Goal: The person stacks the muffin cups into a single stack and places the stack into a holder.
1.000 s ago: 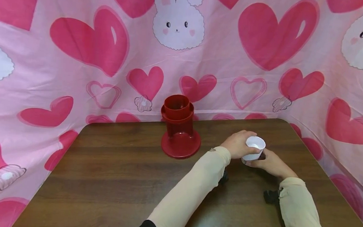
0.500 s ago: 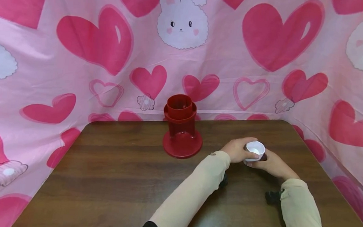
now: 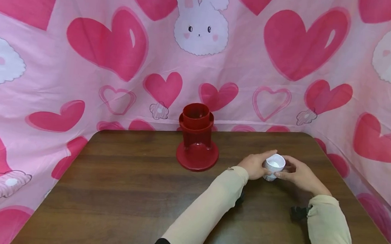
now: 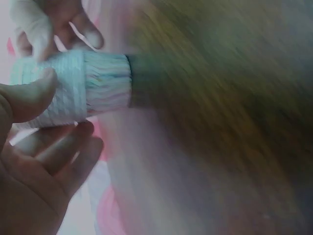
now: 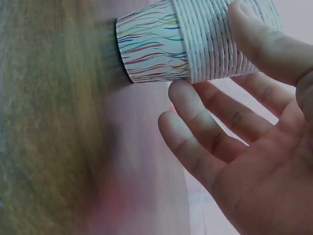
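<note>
A stack of nested paper cups [image 3: 275, 164], white inside, stands upright over the right part of the table, its base close to the wood. My left hand [image 3: 255, 166] grips it from the left, thumb on the near side and fingers behind. From the right, my right hand [image 3: 298, 176] holds the same stack between thumb and fingers. In the right wrist view many white rims of the stack [image 5: 215, 41] lie close together above one wall with thin coloured wavy lines; two fingers there stretch out loosely below it.
Toward the back middle of the brown wooden table [image 3: 136, 193] stands a red cylindrical holder [image 3: 196, 137] with a wide round base and an open top. A pink cloth [image 3: 240, 64] with hearts and rabbits hangs behind the table and along its sides.
The cup stack has come down slightly between both hands, and more of its lower wall shows. My right hand has shifted a little to the right. The head view has turned slightly.
</note>
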Action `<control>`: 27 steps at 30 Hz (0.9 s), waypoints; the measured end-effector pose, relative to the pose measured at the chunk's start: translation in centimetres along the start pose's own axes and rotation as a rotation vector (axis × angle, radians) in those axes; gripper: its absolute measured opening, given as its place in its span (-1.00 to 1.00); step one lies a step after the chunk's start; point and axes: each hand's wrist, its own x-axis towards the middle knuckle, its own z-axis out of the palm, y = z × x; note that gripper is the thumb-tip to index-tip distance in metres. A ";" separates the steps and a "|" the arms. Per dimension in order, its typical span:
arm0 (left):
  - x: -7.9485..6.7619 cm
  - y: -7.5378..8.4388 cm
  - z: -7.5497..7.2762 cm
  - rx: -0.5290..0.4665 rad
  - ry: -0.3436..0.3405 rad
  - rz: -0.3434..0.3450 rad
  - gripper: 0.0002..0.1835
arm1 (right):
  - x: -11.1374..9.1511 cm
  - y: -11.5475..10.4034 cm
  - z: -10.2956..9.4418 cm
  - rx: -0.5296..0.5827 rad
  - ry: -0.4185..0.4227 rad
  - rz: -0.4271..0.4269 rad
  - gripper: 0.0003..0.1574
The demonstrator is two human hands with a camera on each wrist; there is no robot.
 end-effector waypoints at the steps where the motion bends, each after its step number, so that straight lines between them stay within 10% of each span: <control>1: -0.1 -0.2 0.1 -0.004 -0.004 0.002 -0.19 | 0.0 0.0 0.1 0.000 0.004 0.000 -0.24; 14: -0.1 -2.7 0.2 -0.208 0.066 -0.029 -0.24 | 0.8 -1.5 1.6 -0.016 0.054 -0.009 -0.23; 27: -1.1 -4.4 -3.3 -0.351 0.110 0.060 -0.44 | 2.5 -4.3 2.8 0.006 0.141 -0.065 -0.28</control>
